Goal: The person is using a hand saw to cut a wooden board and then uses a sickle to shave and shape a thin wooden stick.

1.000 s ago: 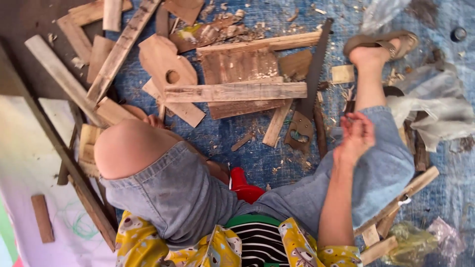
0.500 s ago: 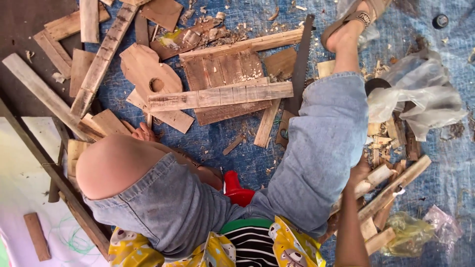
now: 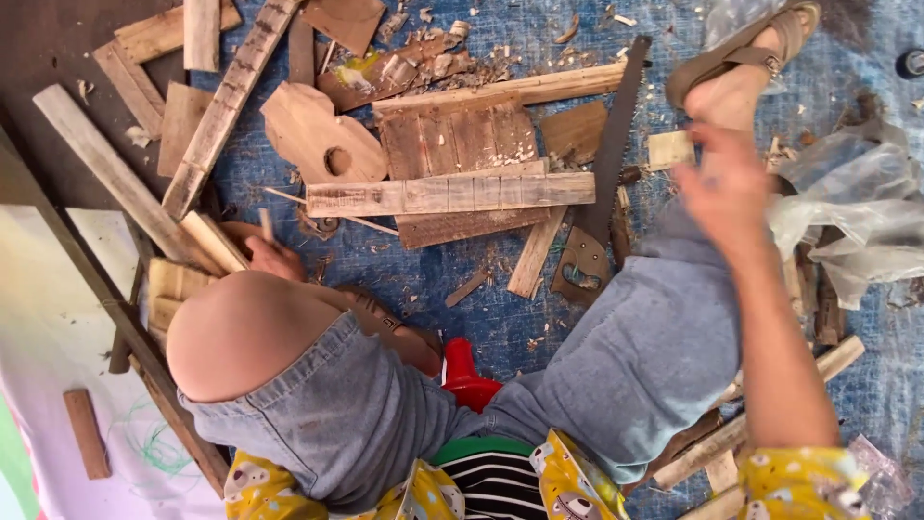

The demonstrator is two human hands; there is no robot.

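Woodworking scraps cover the blue tarpaulin floor (image 3: 433, 279). The right hand (image 3: 727, 188) hangs blurred above the raised knee, fingers loosely spread, holding nothing, near the small pale wooden block (image 3: 669, 149) and the dark hand saw (image 3: 602, 183). The left hand (image 3: 274, 258) lies mostly hidden behind the other knee; its grip cannot be told. Seemingly a reach; a clean grasp comes next.

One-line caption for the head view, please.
Seated person's right hand raised, blurred and empty, above a handsaw and slatted wood panel; left hand rests by wood scraps.
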